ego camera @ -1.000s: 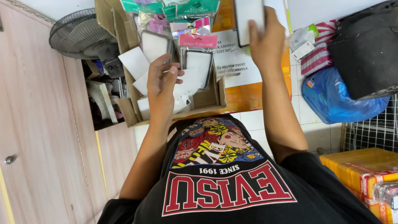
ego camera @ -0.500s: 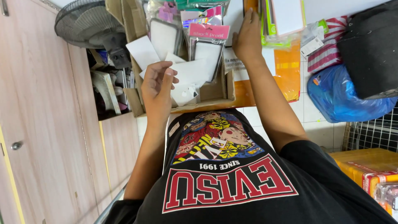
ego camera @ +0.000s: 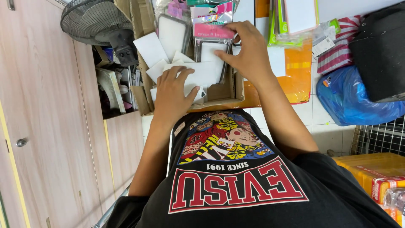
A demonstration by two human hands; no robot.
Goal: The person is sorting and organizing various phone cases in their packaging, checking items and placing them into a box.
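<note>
Left hand (ego camera: 172,95) is lying palm-down, fingers spread loosely, on loose white cards (ego camera: 192,76) inside an open cardboard box (ego camera: 230,90) at the person's lap edge; not gripping. Right hand (ego camera: 249,52) is curling over the box's far side, fingertips pinching a pink-topped clear packet (ego camera: 211,46) standing upright among other packets. A grey floor fan (ego camera: 95,21) is sitting left of the box; a blue plastic bag (ego camera: 354,97) is lying well right.
</note>
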